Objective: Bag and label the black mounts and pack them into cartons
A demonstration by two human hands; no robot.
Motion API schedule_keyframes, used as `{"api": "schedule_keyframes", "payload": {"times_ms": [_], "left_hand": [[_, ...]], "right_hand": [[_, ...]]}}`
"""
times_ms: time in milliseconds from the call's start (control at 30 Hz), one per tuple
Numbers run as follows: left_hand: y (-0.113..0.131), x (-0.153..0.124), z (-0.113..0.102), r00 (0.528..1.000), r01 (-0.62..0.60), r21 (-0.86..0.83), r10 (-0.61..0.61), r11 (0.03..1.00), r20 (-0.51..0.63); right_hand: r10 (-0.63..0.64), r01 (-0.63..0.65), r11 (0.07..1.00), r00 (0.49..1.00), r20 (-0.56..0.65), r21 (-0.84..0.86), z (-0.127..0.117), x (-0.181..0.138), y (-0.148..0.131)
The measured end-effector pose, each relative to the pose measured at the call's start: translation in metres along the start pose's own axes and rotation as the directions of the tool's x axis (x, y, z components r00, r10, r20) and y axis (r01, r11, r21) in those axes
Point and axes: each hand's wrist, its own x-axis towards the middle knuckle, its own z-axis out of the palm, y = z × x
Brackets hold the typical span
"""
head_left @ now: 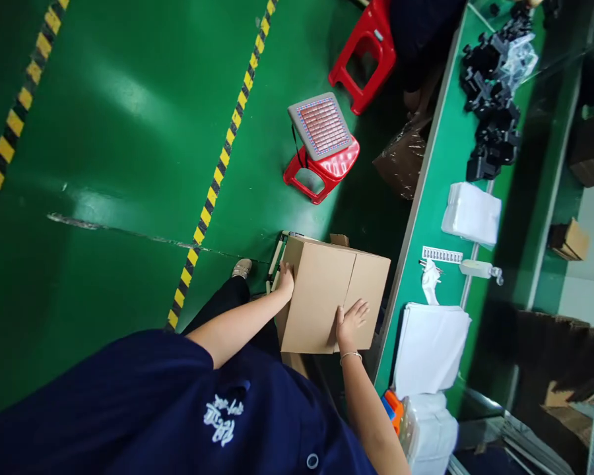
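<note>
In front of my body is a closed brown cardboard box point(321, 293), with a seam running across its upper face. My right hand point(352, 323) lies flat on that upper face near the seam, fingers spread, a bracelet on the wrist. Against the box's left side rests my left hand point(286, 281), fingers stretched along the cardboard and partly hidden. Behind the box, part of a pale tubular frame point(276, 257) shows; what carries the box's weight is hidden.
A green-topped workbench point(426, 218) runs along the right, bearing black parts point(492, 99), white sheets point(430, 346) and a clear bottle point(478, 269). Ahead stand a red stool point(344, 161) with a cushion point(321, 125) and another red stool point(371, 53) beside a seated person. Striped tape point(228, 135) marks the floor.
</note>
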Motion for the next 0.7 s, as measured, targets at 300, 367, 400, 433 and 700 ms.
{"api": "schedule_keyframes", "payload": {"times_ms": [300, 367, 400, 433, 700], "left_hand": [[0.091, -0.013, 0.102, 0.242, -0.968, 0.164, 0.549, 0.188, 0.8], [0.097, -0.021, 0.127, 0.159, -0.986, 0.165, 0.464, 0.029, 0.871], [0.096, -0.022, 0.134, 0.165, -0.981, 0.192, 0.452, -0.015, 0.877], [0.095, -0.022, 0.137, 0.176, -0.974, 0.22, 0.45, -0.046, 0.875], [0.09, -0.018, 0.128, 0.111, -0.959, 0.189, 0.334, -0.212, 0.936]], "right_hand": [[0.003, -0.004, 1.0, 1.0, 0.018, 0.019, 0.003, -0.012, -0.018], [-0.05, 0.046, 0.994, 0.998, 0.042, 0.097, -0.012, -0.003, -0.005], [-0.092, 0.082, 0.983, 0.995, 0.05, 0.162, -0.022, 0.007, 0.005], [-0.101, 0.09, 0.971, 0.994, 0.038, 0.223, -0.032, 0.019, 0.016], [0.368, -0.354, 0.881, 0.93, 0.016, 0.313, -0.033, 0.089, 0.049]]}}
